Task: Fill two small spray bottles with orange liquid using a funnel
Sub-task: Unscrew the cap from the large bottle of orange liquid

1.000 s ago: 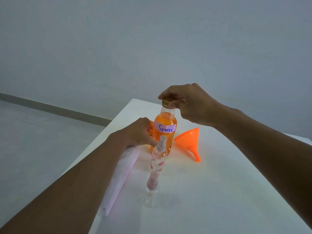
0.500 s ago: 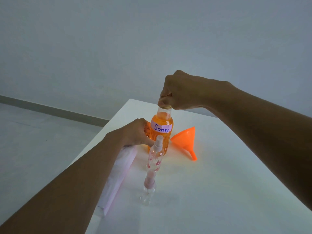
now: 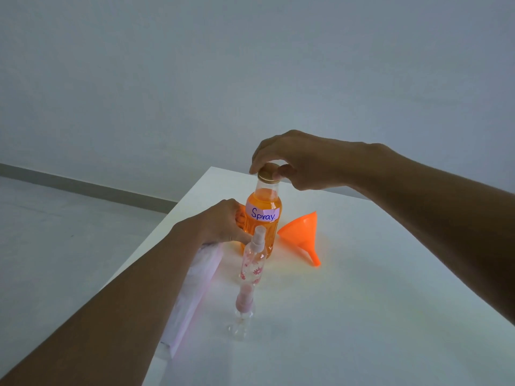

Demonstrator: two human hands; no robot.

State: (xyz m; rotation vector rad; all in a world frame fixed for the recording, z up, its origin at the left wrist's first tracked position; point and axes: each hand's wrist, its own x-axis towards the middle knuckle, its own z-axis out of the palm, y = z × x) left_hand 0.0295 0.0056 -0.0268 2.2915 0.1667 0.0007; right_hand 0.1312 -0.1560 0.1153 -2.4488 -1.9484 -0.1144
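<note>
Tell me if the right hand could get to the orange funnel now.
Probably yes. The funnel lies on its side right of the big bottle, below the right hand, with nothing between them. The fingers grip the bottle's cap, so they would have to let go.

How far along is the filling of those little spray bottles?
Barely begun. Done: nothing; the flowered spray bottle and the nearer spray bottle stand capped, seemingly empty, the funnel lying unused. In hand: left hand holds the big orange bottle, right hand pinches its gold cap. Left: all opening and pouring.
</note>
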